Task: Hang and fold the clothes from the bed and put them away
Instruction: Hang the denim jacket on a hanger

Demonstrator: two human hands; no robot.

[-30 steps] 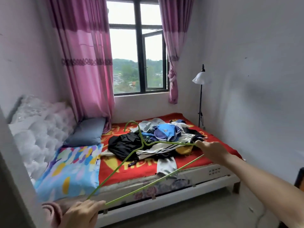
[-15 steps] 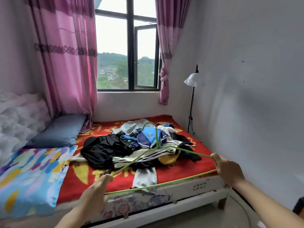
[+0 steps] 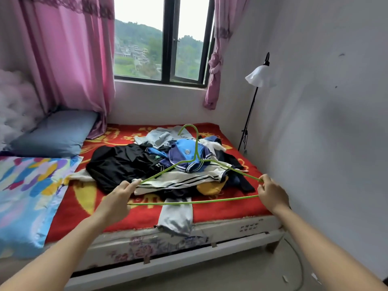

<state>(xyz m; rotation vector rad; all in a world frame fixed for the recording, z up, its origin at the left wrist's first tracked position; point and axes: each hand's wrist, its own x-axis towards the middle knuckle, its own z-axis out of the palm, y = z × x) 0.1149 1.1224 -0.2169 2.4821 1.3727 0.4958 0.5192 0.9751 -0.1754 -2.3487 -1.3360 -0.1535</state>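
A thin green wire hanger [image 3: 196, 202] is held level over the bed, its hook pointing away toward the window. My left hand [image 3: 117, 198] grips its left corner and my right hand [image 3: 271, 193] grips its right corner. Beneath it a pile of clothes [image 3: 180, 164] lies on the bed's red and yellow blanket [image 3: 220, 208]: a black garment [image 3: 117, 162] at the left, a blue and navy top [image 3: 184, 153] in the middle, a white piece with black stripes [image 3: 189, 178], and a grey piece [image 3: 176, 217] hanging over the bed's front edge.
A blue pillow [image 3: 54, 133] and a colourful pillow [image 3: 27, 192] lie at the bed's left. Pink curtains [image 3: 69, 53] frame the window [image 3: 161, 38]. A floor lamp [image 3: 259, 78] stands by the right wall. A cable [image 3: 298, 263] lies on the floor near the bed's right leg.
I have come closer to the bed and the view has tipped down. My left hand rose and moved right, and the hanger now lies level over the clothes pile.
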